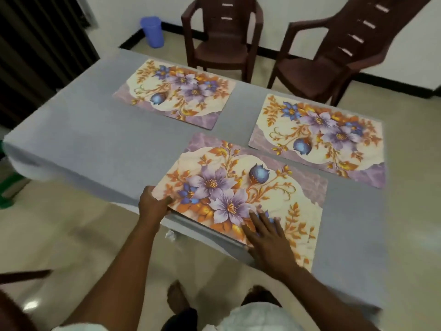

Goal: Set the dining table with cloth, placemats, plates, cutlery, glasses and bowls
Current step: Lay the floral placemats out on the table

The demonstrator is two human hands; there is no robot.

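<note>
I saw the near placemat [250, 194] lying on the grey cloth [95, 139] at the tabletop's near edge. The left hand [154, 204] pinched its left corner, thumb on top; the right hand [265, 231] lay flat on it, fingers spread. Two more placemats, the far-left placemat [176, 91] and the far-right placemat [319, 139], lay apart before two brown chairs [222, 34].

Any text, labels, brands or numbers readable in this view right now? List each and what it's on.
None readable.
Three placemats, near, far left, far right: floral print only, no words.
Cloth: plain, no label showing.
Blue container on the floor: blurred, no marking can be made out.
Two chairs: no lettering visible.
</note>
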